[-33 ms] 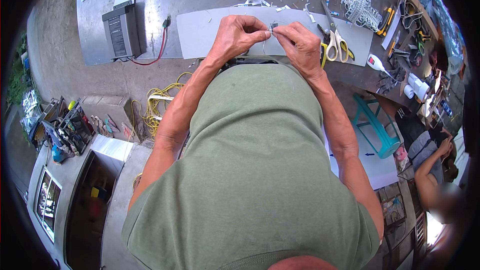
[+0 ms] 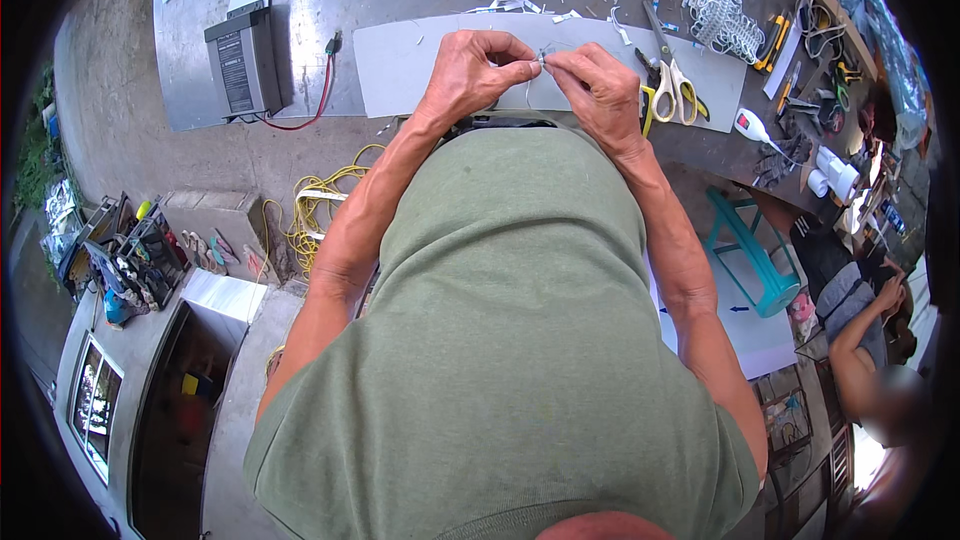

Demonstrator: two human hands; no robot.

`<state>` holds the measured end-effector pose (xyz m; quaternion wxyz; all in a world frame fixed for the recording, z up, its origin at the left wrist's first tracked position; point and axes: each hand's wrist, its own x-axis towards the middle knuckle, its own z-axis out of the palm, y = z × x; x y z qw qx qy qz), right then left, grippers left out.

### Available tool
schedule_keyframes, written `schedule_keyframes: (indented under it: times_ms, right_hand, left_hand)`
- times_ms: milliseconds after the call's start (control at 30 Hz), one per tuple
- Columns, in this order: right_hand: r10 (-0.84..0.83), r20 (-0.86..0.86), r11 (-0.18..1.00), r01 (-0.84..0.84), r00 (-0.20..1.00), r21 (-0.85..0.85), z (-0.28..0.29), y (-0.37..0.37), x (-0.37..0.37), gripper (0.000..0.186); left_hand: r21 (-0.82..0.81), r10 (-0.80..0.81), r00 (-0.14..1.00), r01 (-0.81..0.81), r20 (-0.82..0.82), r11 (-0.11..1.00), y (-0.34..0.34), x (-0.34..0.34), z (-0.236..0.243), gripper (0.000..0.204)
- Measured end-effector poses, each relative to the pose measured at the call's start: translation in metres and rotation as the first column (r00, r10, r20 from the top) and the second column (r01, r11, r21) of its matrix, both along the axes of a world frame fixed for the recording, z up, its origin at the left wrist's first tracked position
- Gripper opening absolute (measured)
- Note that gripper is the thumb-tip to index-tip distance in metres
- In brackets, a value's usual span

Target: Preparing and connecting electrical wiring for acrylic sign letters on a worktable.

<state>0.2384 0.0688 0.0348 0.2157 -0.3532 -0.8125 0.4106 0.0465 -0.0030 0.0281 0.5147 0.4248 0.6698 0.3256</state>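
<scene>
Over the pale grey sheet [image 2: 395, 70], both hands meet with fingertips nearly touching. My left hand [image 2: 475, 70] pinches a thin pale wire [image 2: 528, 93] between thumb and forefinger; a loose length dangles below the fingertips. From the other side, my right hand [image 2: 600, 85] pinches the same small spot of wire. The exact joint between the fingertips is too small to make out. Just right of my right hand lie scissors [image 2: 672, 90] with cream handles, beside a yellow-handled tool [image 2: 648, 108].
Short white wires with small modules [image 2: 520, 2] are scattered beyond the sheet. A coil of white wire [image 2: 727, 20] and yellow cutters [image 2: 772, 43] lie to the right. A black power supply [image 2: 243, 65] stands left. A teal stool [image 2: 765, 265] and a seated person [image 2: 865, 325] are at right.
</scene>
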Motion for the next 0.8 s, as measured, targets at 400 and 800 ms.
schedule_keyframes:
  times_ms: [400,800]
  right_hand:
    - [0.118,0.110,0.990,-0.125,0.987,0.057,-0.009,-0.003,-0.003,0.012]
    - [0.067,0.024,0.975,-0.061,0.997,-0.212,-0.004,0.008,0.004,0.025]
  left_hand:
    - [0.227,-0.046,0.979,0.091,-0.197,0.970,-0.003,0.004,-0.008,0.016]
    - [0.135,-0.074,0.996,0.080,-0.054,0.988,0.001,-0.002,-0.012,0.023]
